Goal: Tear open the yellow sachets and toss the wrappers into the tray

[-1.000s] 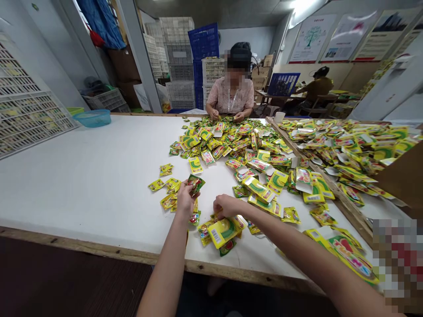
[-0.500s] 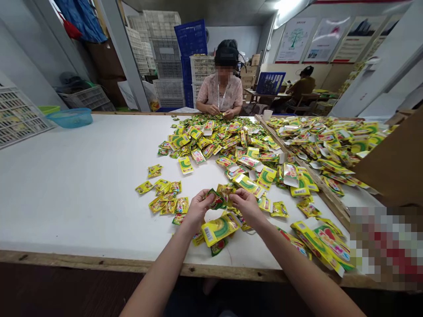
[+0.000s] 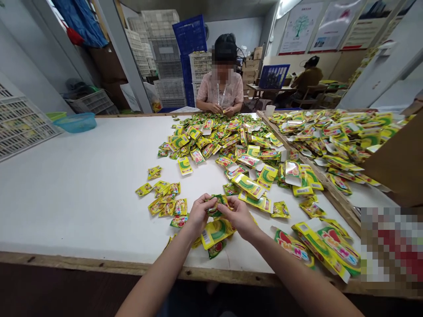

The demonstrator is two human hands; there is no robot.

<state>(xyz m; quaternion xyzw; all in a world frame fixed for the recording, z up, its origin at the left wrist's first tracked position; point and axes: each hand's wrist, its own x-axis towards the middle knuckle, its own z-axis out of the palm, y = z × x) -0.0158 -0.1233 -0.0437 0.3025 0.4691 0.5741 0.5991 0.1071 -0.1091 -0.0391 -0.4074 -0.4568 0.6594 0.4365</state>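
Close together over the near part of the table, my left hand (image 3: 199, 214) and my right hand (image 3: 240, 215) both grip small candy packets (image 3: 216, 206), green and yellow. The fingers hide part of them, so I cannot tell exactly how many are held. Right below my hands lies a yellow box (image 3: 216, 232) with a green curved print. A green packet (image 3: 217, 249) pokes out beneath that box. To the left of my left hand several yellow packets (image 3: 168, 198) form a loose group on the white tabletop (image 3: 99, 189).
A big heap of packets and flat boxes (image 3: 224, 136) covers the table's middle. Behind a wooden strip (image 3: 337, 204) on the right lie more boxes (image 3: 343, 132). A co-worker (image 3: 220, 88) sits opposite. Far left stand a blue basin (image 3: 77, 123) and a white crate (image 3: 23, 121).
My hands have come closer together, and the green and yellow packets, held side by side before, are now bunched between my fingers. The view has shifted slightly.
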